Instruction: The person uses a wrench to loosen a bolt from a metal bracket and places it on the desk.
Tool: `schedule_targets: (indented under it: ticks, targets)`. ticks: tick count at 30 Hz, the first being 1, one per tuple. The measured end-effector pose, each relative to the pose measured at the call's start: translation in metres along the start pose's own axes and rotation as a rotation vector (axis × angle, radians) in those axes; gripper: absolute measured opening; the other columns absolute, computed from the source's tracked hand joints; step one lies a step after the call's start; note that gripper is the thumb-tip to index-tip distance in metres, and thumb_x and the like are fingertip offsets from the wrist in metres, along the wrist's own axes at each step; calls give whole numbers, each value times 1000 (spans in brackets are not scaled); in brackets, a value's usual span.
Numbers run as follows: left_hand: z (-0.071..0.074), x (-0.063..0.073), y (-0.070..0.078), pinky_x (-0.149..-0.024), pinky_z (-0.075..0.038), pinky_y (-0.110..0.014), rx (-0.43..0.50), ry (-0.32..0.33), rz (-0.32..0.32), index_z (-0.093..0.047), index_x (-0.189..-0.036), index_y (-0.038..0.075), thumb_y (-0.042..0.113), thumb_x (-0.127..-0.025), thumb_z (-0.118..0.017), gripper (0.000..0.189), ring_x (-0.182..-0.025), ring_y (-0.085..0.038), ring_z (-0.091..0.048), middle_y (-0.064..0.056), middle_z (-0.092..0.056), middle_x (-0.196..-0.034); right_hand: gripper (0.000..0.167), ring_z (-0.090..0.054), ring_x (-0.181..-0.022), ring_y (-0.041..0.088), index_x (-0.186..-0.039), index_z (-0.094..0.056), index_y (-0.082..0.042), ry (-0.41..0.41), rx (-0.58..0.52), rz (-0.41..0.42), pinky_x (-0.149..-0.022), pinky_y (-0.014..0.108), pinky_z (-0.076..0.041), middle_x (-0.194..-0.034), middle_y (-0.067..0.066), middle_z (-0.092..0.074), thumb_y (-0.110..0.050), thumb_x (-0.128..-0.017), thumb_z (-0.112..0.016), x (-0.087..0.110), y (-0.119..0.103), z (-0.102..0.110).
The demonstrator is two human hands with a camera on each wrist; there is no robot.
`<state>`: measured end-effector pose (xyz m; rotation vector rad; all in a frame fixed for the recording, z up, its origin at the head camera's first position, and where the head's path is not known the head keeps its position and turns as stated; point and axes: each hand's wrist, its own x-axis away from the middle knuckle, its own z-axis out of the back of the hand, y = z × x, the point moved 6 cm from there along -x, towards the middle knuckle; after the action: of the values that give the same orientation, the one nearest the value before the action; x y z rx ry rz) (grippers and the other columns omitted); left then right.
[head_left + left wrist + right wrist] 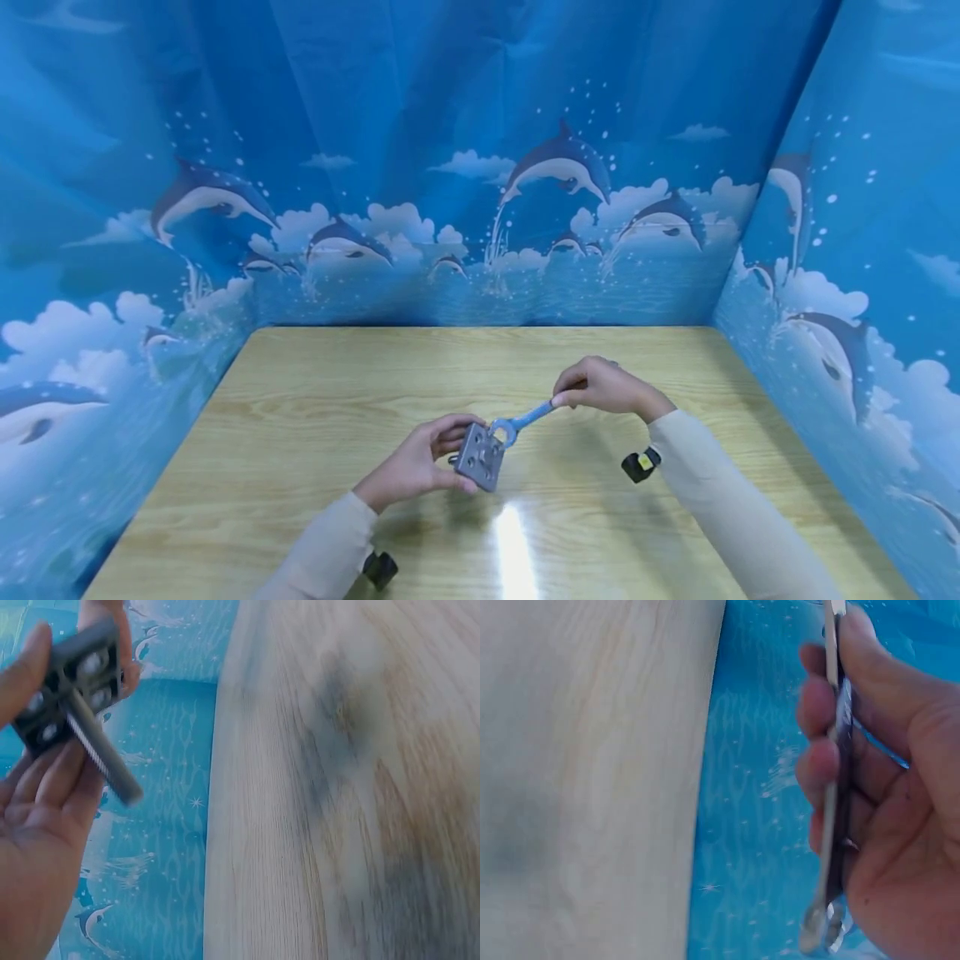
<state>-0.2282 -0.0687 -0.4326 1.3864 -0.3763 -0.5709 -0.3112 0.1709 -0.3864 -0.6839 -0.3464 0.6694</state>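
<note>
My left hand grips a square grey metal plate by its edges, thumb below and fingers behind, raised over the table. Bolt heads or nuts sit near its corners. From its middle a threaded rod sticks out, seen in the left wrist view. My right hand holds a metal wrench by the handle, with fingers and thumb curled around it. The wrench's ring end overlaps the plate's upper right corner in the head view; whether it fits over a bolt I cannot tell.
The wood-grain table spreads beneath both hands, with a bright glare near its front. Blue dolphin-print curtains enclose the back and sides. A small black device hangs at the right wrist, another at the left.
</note>
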Motion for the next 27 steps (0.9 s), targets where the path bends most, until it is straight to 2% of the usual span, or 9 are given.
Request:
schedule_targets:
  ticks: [4, 9, 12, 17, 21, 27]
  targets:
    - [9, -5, -3, -106, -44, -36, -10, 140, 10, -46, -137, 6, 4, -66, -84, 80, -123, -28, -55, -12, -54, -137, 23, -40, -56, 14, -91, -73, -13, 129, -75, -120, -49, 24, -37, -69, 0, -61, -33, -93, -63, 8, 16, -9]
    - [17, -8, -6, -102, -47, -31, 23, 315, 33, -46, -137, 7, 5, -65, -84, 81, -123, -29, -54, -11, -54, -137, 32, -40, -59, 16, -100, -71, -4, 229, -230, -277, -51, 27, -38, -71, 6, -59, -34, -95, -60, 18, 28, -31]
    - [21, -10, -6, -100, -48, -28, 21, 431, 31, -48, -136, 7, 5, -64, -85, 81, -122, -28, -55, -9, -56, -135, 36, -42, -60, 17, -107, -69, 1, 249, -337, -312, -53, 29, -40, -71, 7, -58, -32, -96, -58, 25, 25, -46]
    - [25, -10, -4, -99, -49, -28, -9, 603, 8, -47, -135, 4, 4, -63, -86, 82, -122, -29, -55, -12, -55, -135, 38, -41, -57, 13, -110, -64, 7, 264, -549, -305, -53, 27, -40, -68, 4, -53, -28, -99, -54, 32, 11, -75]
    - [26, -9, -1, -99, -49, -28, -16, 672, -9, -48, -135, 4, 4, -61, -86, 84, -122, -30, -55, -13, -55, -135, 38, -43, -59, 8, -108, -61, 11, 281, -679, -309, -51, 19, -39, -68, 0, -52, -25, -99, -53, 37, -3, -96]
    - [24, -9, 4, -95, -51, -26, -63, 719, -76, -51, -132, 4, 5, -60, -87, 81, -118, -29, -59, -14, -58, -132, 39, -47, -59, 6, -109, -59, 13, 306, -771, -312, -51, 14, -41, -69, -2, -54, -24, -98, -55, 39, -17, -118]
